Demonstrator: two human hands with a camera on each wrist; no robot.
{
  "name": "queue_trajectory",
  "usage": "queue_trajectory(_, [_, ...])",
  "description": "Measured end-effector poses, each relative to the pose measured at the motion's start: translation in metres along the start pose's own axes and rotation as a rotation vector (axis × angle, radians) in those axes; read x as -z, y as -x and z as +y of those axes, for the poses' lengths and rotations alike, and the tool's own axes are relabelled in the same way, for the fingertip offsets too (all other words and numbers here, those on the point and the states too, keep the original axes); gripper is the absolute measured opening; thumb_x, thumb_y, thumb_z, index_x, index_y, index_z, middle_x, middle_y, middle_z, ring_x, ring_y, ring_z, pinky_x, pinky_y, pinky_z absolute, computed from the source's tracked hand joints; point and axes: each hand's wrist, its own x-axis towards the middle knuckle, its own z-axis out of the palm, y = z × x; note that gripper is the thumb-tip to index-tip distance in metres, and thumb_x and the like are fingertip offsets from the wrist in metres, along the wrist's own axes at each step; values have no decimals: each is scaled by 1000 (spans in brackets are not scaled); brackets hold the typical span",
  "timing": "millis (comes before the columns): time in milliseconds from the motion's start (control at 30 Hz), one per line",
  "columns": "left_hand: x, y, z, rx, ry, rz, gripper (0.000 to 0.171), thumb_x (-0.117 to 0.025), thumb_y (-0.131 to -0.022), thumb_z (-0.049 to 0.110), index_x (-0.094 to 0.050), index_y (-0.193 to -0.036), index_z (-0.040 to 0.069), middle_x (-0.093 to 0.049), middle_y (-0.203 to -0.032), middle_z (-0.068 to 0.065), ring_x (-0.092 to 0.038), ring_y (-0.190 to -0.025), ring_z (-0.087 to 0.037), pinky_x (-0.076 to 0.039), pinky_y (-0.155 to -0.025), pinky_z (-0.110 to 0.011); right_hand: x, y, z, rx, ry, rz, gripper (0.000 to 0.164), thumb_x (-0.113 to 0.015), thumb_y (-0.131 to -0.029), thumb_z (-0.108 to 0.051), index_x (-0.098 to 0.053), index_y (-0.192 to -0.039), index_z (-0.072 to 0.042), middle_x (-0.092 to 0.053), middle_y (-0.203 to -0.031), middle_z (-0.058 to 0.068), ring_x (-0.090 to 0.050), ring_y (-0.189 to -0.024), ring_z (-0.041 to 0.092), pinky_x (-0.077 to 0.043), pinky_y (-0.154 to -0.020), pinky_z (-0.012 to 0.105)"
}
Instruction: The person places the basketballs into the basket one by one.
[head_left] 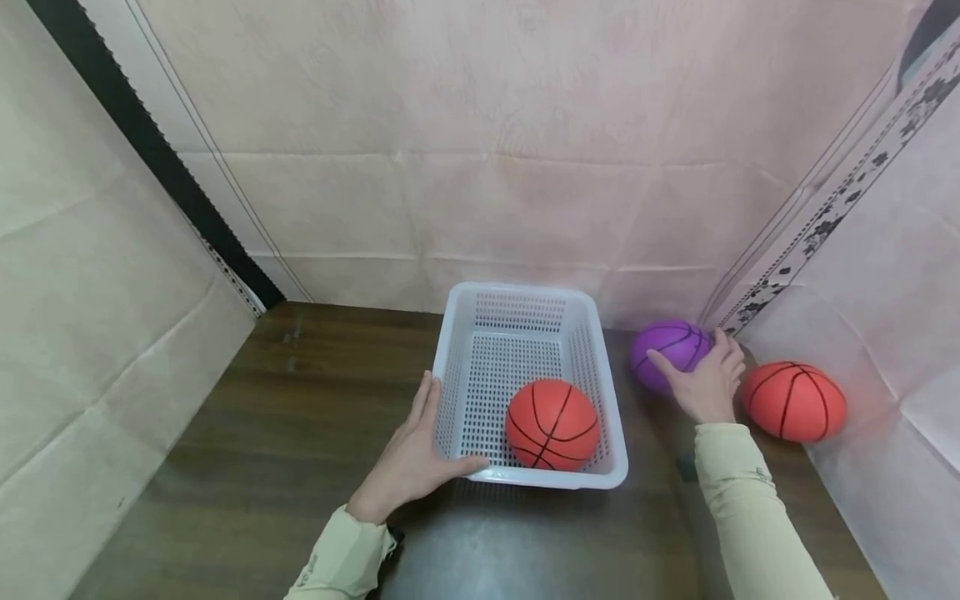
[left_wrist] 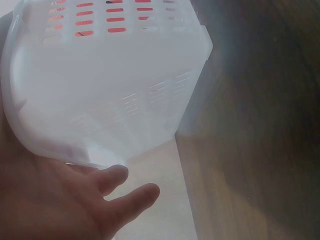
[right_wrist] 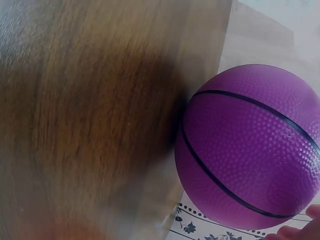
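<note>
Glare on tabletop (head_left: 480, 554); left-wrist view seemingly hazy

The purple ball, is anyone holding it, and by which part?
The right hand cups the purple ball, thumb over its near side, fingers at its right edge; how firm the hold is cannot be told.

Across the top of the head view we have a pale, creased back wall (head_left: 480, 183), flanked by a left wall (head_left: 97, 350) and a right wall (head_left: 892, 317), just as pale. Down from the upper left slants a black, toothed strip (head_left: 161, 158), a floral border (head_left: 832, 212) drops from the upper right, and below we've got a brown wood-grain surface (head_left: 330, 408), soft glare (head_left: 480, 567) whitening its bottom centre.
</note>
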Motion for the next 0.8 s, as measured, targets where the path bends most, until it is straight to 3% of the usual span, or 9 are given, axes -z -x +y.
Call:
queue_trajectory(333, [-1,-1,0,9,7,1,136,-67,-57,84,6,-156,27,16,-158,22,-42,-130,-35,-41,-98,-57,-6,-2,2,-2,14,-44,123,-72,-74,-66,2,-155,-9,1,-154,24,-4,-138,47,-12,-107,68])
queue_trajectory(800, [-1,-1,-1,4,23,7,134,-75,-61,75,5,-156,26,15,-158,20,-42,-130,-32,-41,-99,-55,-5,-6,3,-28,23,-91,127,-72,-72,-68,8,-155,-13,5,-154,24,-2,-138,51,-22,-101,73])
